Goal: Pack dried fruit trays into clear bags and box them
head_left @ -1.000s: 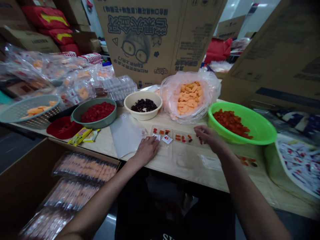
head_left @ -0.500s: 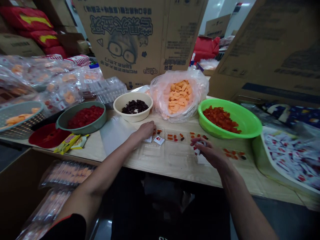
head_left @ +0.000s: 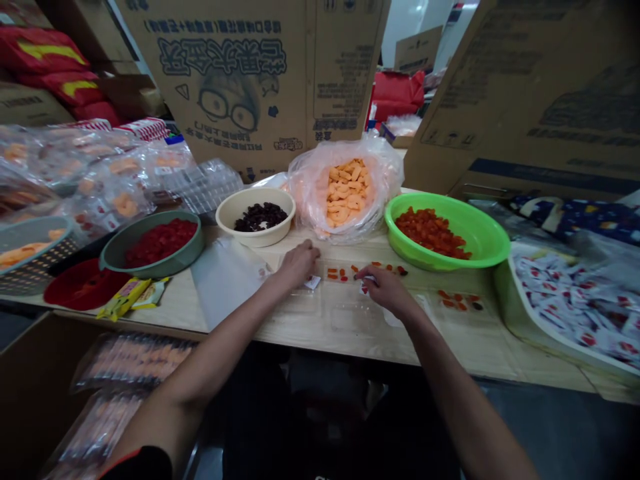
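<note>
Clear plastic trays [head_left: 345, 319] lie in a row on the table, their far compartments holding small orange, red and dark pieces [head_left: 338, 274]. Over the left end of the row is my left hand [head_left: 299, 262], its fingers bent and drawn together; what they hold, if anything, is hidden. A small white packet [head_left: 313, 282] lies just below it on the tray. My right hand [head_left: 384, 288] pinches a white packet with red print [head_left: 365, 287] above the middle tray. Right of that hand sits another tray with orange and dark pieces [head_left: 460, 300].
Behind the trays stand a cream bowl of dark pieces [head_left: 225, 219], a plastic bag of orange snacks [head_left: 350, 193] and a green basin [head_left: 493, 243]. A bin [head_left: 515, 300] of white packets is at right. A grey-green bowl [head_left: 193, 250] and yellow packets [head_left: 124, 299] lie left.
My right hand has moved left with the packet, from the right tray to the middle one. The left hand has shifted slightly right across the tray. The view has turned a little.
</note>
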`<state>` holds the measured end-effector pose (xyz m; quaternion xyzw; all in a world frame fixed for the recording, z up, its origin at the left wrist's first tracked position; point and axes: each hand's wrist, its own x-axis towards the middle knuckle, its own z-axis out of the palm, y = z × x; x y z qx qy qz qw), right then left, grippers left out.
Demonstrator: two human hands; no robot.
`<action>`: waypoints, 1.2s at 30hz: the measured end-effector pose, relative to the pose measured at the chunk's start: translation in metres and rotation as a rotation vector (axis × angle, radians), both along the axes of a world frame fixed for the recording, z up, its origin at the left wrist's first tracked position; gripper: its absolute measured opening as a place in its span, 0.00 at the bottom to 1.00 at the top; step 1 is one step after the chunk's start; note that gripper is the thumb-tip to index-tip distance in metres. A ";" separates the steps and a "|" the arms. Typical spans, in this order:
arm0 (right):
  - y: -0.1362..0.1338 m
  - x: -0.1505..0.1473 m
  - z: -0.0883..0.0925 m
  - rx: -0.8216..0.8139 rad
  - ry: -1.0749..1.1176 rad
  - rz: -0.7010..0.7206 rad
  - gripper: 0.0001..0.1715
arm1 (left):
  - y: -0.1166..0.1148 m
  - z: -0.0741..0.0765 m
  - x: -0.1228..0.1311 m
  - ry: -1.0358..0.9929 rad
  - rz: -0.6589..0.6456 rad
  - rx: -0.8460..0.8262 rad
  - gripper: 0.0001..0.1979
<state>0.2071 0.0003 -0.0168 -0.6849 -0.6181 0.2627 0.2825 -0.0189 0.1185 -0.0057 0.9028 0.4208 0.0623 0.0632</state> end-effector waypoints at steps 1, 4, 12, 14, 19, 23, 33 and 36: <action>0.002 0.000 0.000 0.018 -0.016 0.014 0.15 | -0.005 0.001 0.010 -0.005 -0.074 -0.011 0.14; 0.005 0.001 -0.001 0.020 0.044 -0.002 0.22 | -0.014 0.004 0.038 0.034 -0.269 -0.066 0.12; 0.000 -0.001 -0.012 0.008 -0.049 -0.050 0.15 | -0.004 -0.005 0.063 0.095 -0.285 -0.099 0.11; -0.002 -0.003 -0.009 0.005 -0.119 -0.047 0.16 | -0.005 -0.006 0.062 0.084 -0.250 -0.090 0.11; -0.006 0.016 0.004 0.053 -0.090 -0.117 0.18 | -0.026 0.002 0.060 0.008 -0.197 -0.077 0.14; -0.006 0.034 0.010 0.007 0.292 -0.216 0.21 | -0.048 0.005 0.065 -0.004 -0.421 -0.132 0.09; -0.008 0.007 0.016 0.158 0.907 -0.237 0.24 | -0.052 0.004 0.071 -0.791 -0.073 -0.855 0.14; 0.002 0.000 0.021 0.140 0.872 -0.108 0.24 | -0.047 0.009 0.070 -1.026 0.104 -1.135 0.14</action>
